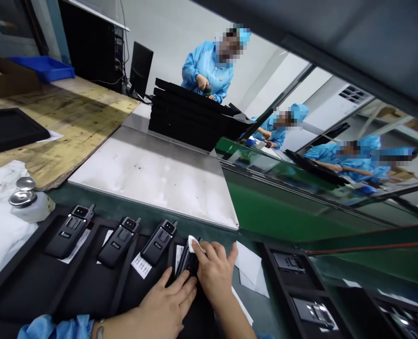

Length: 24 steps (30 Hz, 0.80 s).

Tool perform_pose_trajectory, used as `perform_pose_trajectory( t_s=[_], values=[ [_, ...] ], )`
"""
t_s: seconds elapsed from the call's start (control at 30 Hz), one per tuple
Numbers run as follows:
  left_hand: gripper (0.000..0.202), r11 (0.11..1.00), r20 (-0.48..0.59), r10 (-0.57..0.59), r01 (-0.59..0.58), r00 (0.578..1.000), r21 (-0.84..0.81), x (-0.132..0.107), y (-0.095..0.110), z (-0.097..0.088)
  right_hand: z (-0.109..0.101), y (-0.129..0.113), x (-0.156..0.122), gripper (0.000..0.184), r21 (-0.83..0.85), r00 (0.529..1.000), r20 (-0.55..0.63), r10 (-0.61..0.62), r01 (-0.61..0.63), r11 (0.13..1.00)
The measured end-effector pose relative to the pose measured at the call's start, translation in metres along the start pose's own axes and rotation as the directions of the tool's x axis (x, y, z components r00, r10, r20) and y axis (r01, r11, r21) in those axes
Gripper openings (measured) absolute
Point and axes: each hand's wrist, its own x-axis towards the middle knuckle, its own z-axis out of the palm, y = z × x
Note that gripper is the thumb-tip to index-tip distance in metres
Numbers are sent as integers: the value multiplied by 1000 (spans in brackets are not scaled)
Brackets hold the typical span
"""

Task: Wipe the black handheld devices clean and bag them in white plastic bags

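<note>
A black handheld two-way radio (184, 260) lies in the right compartment of a black foam tray (85, 278), largely covered by my hands. My left hand (170, 301) rests on its lower end, fingers stretched out and lying flat. With bent fingers, my right hand (214, 273) presses a small white wipe (192, 244) against the radio's upper end. Three more radios lie to the left in the same tray: a near one (158, 242), a middle one (119, 242) and a far left one (71, 231), each beside a white paper slip.
Left of the tray stand a pump-top bottle (32, 205) and white cloths (0, 226). A pale metal plate (159, 174) and stacked black trays (188, 117) are ahead. White papers (251, 266) and another tray with radios (297, 287) lie right. Co-workers in blue sit beyond.
</note>
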Motion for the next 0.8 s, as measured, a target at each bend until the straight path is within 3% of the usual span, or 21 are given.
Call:
perform_pose_trajectory(
  t_s=[0.17, 0.23, 0.33, 0.43, 0.53, 0.7, 0.8],
  values=[
    [70, 1000, -31, -5, 5, 1000, -6, 1, 0, 6, -12, 23, -33, 39, -140, 997, 27, 66, -62, 988],
    [69, 1000, -42, -2, 2, 999, -1, 1, 1, 6, -16, 24, -36, 35, -163, 994, -18, 109, -111, 980],
    [67, 1000, -38, -17, 17, 999, 12, 1, 3, 2, -16, 10, -25, 33, -136, 986, -93, 138, -150, 979],
    [67, 1000, -10, -30, 30, 1000, 6, 2, 4, -6, -10, -11, -5, 38, -77, 995, -38, 92, -95, 993],
    [67, 1000, 0, -11, 11, 1000, -8, 2, 3, -15, -5, -16, 0, 41, -68, 999, -4, 51, -51, 996],
    [63, 1000, -48, -6, 6, 999, -2, -2, 2, -23, -17, 11, -37, 37, -112, 993, -9, 120, -120, 986],
    [54, 999, -95, 7, -3, 995, 37, -6, 5, -17, -28, 6, -60, 36, -72, 991, -73, 114, -119, 990]
  ],
)
